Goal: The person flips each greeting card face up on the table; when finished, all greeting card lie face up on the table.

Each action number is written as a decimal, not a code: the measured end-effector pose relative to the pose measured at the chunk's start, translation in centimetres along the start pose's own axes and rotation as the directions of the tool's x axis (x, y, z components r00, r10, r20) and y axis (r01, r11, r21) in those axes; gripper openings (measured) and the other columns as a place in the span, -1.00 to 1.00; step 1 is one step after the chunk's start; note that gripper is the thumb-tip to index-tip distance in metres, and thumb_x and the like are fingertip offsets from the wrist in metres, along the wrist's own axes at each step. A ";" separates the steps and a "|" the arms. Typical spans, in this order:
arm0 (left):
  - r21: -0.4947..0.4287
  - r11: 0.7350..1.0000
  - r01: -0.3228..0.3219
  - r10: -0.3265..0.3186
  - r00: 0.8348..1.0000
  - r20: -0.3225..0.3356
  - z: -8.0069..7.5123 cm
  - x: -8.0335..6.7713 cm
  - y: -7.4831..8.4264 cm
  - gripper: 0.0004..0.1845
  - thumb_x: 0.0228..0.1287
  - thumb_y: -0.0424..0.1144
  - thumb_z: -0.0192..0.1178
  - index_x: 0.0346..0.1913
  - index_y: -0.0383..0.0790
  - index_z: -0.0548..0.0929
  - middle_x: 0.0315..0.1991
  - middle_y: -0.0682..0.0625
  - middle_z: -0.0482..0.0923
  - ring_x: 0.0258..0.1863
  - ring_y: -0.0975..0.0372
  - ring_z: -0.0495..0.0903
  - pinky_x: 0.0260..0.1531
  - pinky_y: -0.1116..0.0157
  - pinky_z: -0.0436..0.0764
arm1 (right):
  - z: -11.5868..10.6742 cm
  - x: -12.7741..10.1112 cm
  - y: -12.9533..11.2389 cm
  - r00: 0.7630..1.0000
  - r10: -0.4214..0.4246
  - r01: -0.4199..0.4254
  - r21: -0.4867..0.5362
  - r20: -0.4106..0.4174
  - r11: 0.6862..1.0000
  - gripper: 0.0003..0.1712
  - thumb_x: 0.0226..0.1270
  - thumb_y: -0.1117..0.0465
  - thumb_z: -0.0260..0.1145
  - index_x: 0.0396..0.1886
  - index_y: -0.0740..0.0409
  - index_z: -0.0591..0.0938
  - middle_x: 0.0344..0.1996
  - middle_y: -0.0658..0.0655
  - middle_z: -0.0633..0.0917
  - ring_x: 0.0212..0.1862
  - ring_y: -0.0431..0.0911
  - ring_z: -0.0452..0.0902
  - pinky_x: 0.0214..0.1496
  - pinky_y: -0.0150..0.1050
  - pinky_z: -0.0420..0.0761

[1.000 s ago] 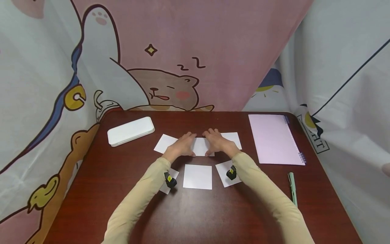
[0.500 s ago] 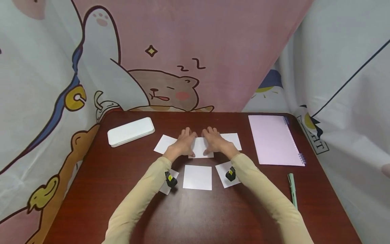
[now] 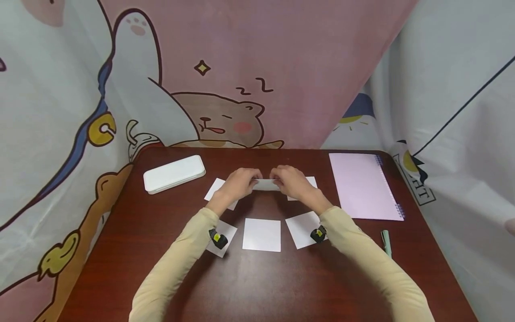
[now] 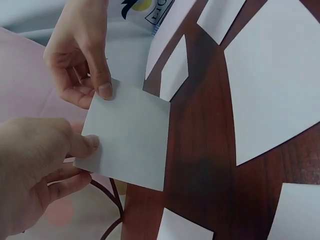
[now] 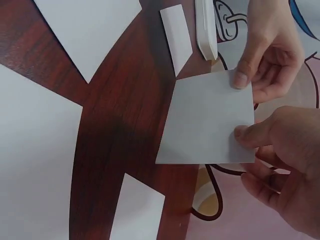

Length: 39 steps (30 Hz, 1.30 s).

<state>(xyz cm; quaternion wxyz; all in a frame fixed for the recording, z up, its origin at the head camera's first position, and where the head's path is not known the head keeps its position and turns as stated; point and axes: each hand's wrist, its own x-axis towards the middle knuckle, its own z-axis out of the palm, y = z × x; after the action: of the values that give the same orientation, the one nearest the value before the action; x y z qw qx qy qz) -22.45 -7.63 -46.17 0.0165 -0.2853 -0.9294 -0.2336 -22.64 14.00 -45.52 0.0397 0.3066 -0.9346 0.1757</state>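
The middle back card (image 3: 266, 184) has risen off the bench (image 3: 257, 286) and tilted since half a second ago, when it lay between the hands. The left hand (image 3: 240, 182) and right hand (image 3: 291, 181) each keep a clamped grip on one end, thumbs on its face near the far edge; its opposite edge is free. Bare wood separates it from the front middle card (image 3: 262, 235); the back left card (image 3: 214, 189) and back right card (image 3: 311, 181) flank it, partly hidden.
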 end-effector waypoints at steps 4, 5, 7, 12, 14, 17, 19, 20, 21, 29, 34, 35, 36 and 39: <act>0.041 0.998 -0.047 0.046 0.999 0.008 -0.1 -0.5 0.3 -0.89 0.34 -0.38 0.30 -0.16 -0.13 0.75 -0.18 0.03 0.74 -0.19 0.16 0.70 -0.13 0.18 0.68 | 0.0 -1.0 -0.2 0.999 -0.042 0.041 -0.033 -0.029 0.999 -0.90 0.29 0.36 0.42 -0.23 0.12 0.76 -0.31 0.07 0.74 -0.25 -0.03 0.63 -0.20 -0.10 0.66; 0.045 0.997 -0.057 0.056 0.998 0.017 0.0 -0.7 0.3 -0.90 0.34 -0.38 0.31 -0.17 -0.13 0.75 -0.19 0.04 0.74 -0.17 0.15 0.71 -0.12 0.18 0.68 | 0.1 -1.3 -0.2 0.998 -0.049 0.048 -0.041 -0.027 0.998 -0.89 0.29 0.36 0.42 -0.24 0.10 0.76 -0.32 0.05 0.75 -0.24 -0.04 0.65 -0.19 -0.12 0.67; 0.040 0.997 -0.073 0.072 0.997 0.037 0.3 -0.9 0.3 -0.92 0.32 -0.37 0.33 -0.19 -0.14 0.76 -0.20 0.05 0.74 -0.15 0.16 0.72 -0.10 0.20 0.69 | 0.4 -1.7 -0.1 0.998 -0.060 0.059 -0.045 -0.016 0.997 -0.89 0.28 0.35 0.44 -0.25 0.09 0.78 -0.32 0.04 0.77 -0.24 -0.04 0.69 -0.19 -0.12 0.68; -0.010 0.998 -0.054 0.055 0.995 0.083 1.5 -1.5 0.0 -0.96 0.30 -0.35 0.36 -0.22 -0.17 0.75 -0.23 0.03 0.75 -0.22 0.23 0.69 -0.13 0.25 0.68 | 1.3 -2.5 0.0 0.999 -0.042 0.042 -0.030 0.012 0.999 -0.90 0.26 0.33 0.46 -0.26 0.08 0.81 -0.33 0.02 0.82 -0.26 -0.04 0.75 -0.23 -0.07 0.71; -0.026 0.999 -0.040 0.042 0.995 0.089 1.9 -1.6 -0.1 -0.96 0.30 -0.34 0.36 -0.23 -0.16 0.73 -0.24 0.01 0.74 -0.27 0.24 0.65 -0.17 0.26 0.67 | 1.8 -2.7 0.1 0.999 -0.030 0.030 -0.026 0.015 0.999 -0.91 0.26 0.31 0.47 -0.26 0.08 0.81 -0.34 0.03 0.82 -0.28 -0.04 0.75 -0.24 -0.06 0.70; -0.045 0.999 -0.018 0.022 0.996 0.089 2.5 -1.8 -0.3 -0.94 0.30 -0.32 0.36 -0.23 -0.14 0.68 -0.25 0.02 0.71 -0.32 0.26 0.59 -0.22 0.28 0.63 | 2.4 -2.8 0.3 1.000 -0.011 0.011 -0.015 0.020 1.000 -0.91 0.26 0.29 0.47 -0.24 0.09 0.80 -0.34 0.05 0.83 -0.29 -0.05 0.76 -0.24 -0.05 0.70; -0.059 0.998 -0.001 0.007 0.996 0.090 2.9 -1.8 -0.4 -0.92 0.30 -0.32 0.36 -0.23 -0.13 0.65 -0.27 0.03 0.69 -0.33 0.27 0.56 -0.24 0.29 0.60 | 2.8 -2.8 0.4 1.000 0.001 0.000 -0.010 0.026 1.000 -0.91 0.27 0.28 0.47 -0.23 0.09 0.79 -0.33 0.06 0.83 -0.29 -0.06 0.75 -0.23 -0.05 0.70; -0.064 0.998 0.005 0.001 0.996 0.092 3.1 -1.8 -0.6 -0.92 0.30 -0.32 0.36 -0.23 -0.13 0.64 -0.27 0.04 0.68 -0.33 0.27 0.55 -0.25 0.29 0.60 | 3.0 -2.7 0.5 1.000 0.006 -0.005 -0.008 0.030 1.000 -0.91 0.27 0.28 0.47 -0.23 0.09 0.79 -0.33 0.06 0.83 -0.29 -0.07 0.75 -0.23 -0.06 0.70; -0.065 0.998 0.011 -0.005 0.995 0.097 3.3 -1.8 -0.7 -0.91 0.30 -0.32 0.36 -0.22 -0.13 0.64 -0.27 0.04 0.68 -0.33 0.26 0.55 -0.25 0.29 0.59 | 3.2 -2.7 0.5 0.999 0.011 -0.011 -0.005 0.034 1.000 -0.91 0.27 0.28 0.47 -0.23 0.09 0.79 -0.33 0.06 0.82 -0.29 -0.08 0.75 -0.22 -0.07 0.69; -0.030 0.999 0.037 -0.033 0.991 0.130 4.4 -1.7 -1.2 -0.82 0.27 -0.33 0.39 -0.10 -0.16 0.69 -0.12 -0.02 0.71 -0.18 0.17 0.62 -0.09 0.16 0.63 | 4.9 -2.6 1.0 0.996 0.061 -0.063 0.016 0.070 0.998 -0.87 0.25 0.25 0.49 -0.20 0.12 0.78 -0.27 0.07 0.82 -0.24 -0.10 0.73 -0.16 -0.11 0.69; -0.021 0.999 0.039 -0.035 0.990 0.135 4.8 -1.5 -1.5 -0.80 0.24 -0.35 0.40 -0.08 -0.18 0.71 -0.08 -0.04 0.72 -0.11 0.14 0.64 -0.02 0.13 0.64 | 5.6 -2.6 1.3 0.994 0.081 -0.083 0.017 0.071 0.996 -0.85 0.24 0.24 0.51 -0.20 0.13 0.78 -0.28 0.07 0.82 -0.25 -0.11 0.70 -0.17 -0.13 0.68; -0.020 0.999 0.039 -0.036 0.990 0.134 4.9 -1.4 -1.5 -0.80 0.24 -0.36 0.40 -0.08 -0.18 0.71 -0.08 -0.04 0.72 -0.11 0.14 0.64 -0.02 0.12 0.64 | 5.7 -2.5 1.3 0.994 0.080 -0.081 0.016 0.068 0.997 -0.85 0.23 0.24 0.51 -0.20 0.13 0.78 -0.29 0.06 0.81 -0.27 -0.12 0.69 -0.19 -0.13 0.67; -0.019 0.999 0.037 -0.034 0.991 0.129 4.9 -1.4 -1.6 -0.81 0.24 -0.36 0.40 -0.09 -0.18 0.71 -0.09 -0.04 0.72 -0.12 0.14 0.64 -0.02 0.12 0.64 | 5.8 -2.5 1.4 0.995 0.079 -0.080 0.014 0.066 0.997 -0.85 0.23 0.24 0.51 -0.20 0.13 0.78 -0.30 0.06 0.81 -0.28 -0.13 0.68 -0.20 -0.13 0.67; -0.015 0.999 0.035 -0.033 0.993 0.118 5.1 -1.3 -1.7 -0.81 0.22 -0.36 0.41 -0.11 -0.18 0.71 -0.11 -0.03 0.70 -0.13 0.14 0.62 -0.03 0.13 0.63 | 5.9 -2.4 1.5 0.995 0.083 -0.084 0.010 0.063 0.996 -0.84 0.23 0.23 0.52 -0.20 0.13 0.77 -0.30 0.07 0.80 -0.29 -0.12 0.66 -0.20 -0.13 0.66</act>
<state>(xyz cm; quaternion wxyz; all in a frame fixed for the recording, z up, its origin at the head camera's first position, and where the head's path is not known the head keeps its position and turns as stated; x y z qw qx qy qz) -21.77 -7.31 -51.65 -0.0445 -0.2828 -0.9315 -0.2245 -21.37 14.43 -51.90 0.0011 0.2729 -0.9463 0.1735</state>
